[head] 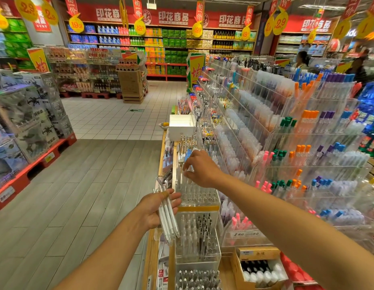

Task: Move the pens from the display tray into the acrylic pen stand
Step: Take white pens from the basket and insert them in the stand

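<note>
Forearms reach in from the bottom edge toward a crowded stationery counter [161,151]. Left hand [154,212] has its grip wrapped round a small bundle of clear white pens [168,218], held just beside the acrylic pen stand [197,198]. Right hand [199,168] hovers over the stand's far rows, thumb and forefinger pinched together on what looks like a clear pen going into a hole, though the pen itself is hard to make out. Several holes in the stand look filled, many near ones look bare. Judging by the bundle in hand, the job seems partway done; the display tray cannot be picked out for certain.
</note>
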A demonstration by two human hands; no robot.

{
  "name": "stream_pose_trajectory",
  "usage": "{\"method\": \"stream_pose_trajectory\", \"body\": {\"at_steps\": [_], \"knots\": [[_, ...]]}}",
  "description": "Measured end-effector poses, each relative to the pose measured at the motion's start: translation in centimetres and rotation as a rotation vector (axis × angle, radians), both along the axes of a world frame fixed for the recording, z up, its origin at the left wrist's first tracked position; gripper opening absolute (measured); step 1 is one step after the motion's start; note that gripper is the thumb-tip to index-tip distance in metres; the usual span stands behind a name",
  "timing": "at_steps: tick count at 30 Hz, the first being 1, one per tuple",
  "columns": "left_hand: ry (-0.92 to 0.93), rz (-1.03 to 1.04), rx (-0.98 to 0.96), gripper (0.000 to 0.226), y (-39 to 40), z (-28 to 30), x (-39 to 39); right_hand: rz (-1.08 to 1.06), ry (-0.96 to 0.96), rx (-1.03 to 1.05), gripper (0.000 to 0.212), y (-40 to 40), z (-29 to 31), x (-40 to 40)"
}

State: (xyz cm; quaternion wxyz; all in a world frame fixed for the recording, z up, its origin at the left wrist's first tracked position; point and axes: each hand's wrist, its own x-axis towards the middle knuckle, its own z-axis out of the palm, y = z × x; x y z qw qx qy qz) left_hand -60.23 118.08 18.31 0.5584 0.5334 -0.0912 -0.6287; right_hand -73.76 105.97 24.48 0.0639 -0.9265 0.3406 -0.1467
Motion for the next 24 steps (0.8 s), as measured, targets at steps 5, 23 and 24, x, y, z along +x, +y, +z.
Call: {"method": "stream_pose_trajectory", "body": {"at_steps": [5,23,24], "knots": [[-0.007,-0.057,-0.026,0.033,-0.2,0.2,0.0,-0.049,0.06,-0.106,0.024,0.4,0.0,0.6],[0.155,-0.106,-0.31,0.027,0.7,0.9,-0.3,0.066,-0.339,0.912,0.01,2.1,0.7,0.3],[0.172,-0.107,-0.31,0.027,0.8,1.0,-0.3,0.077,-0.371,0.932,0.011,2.0,0.7,0.2]]}}
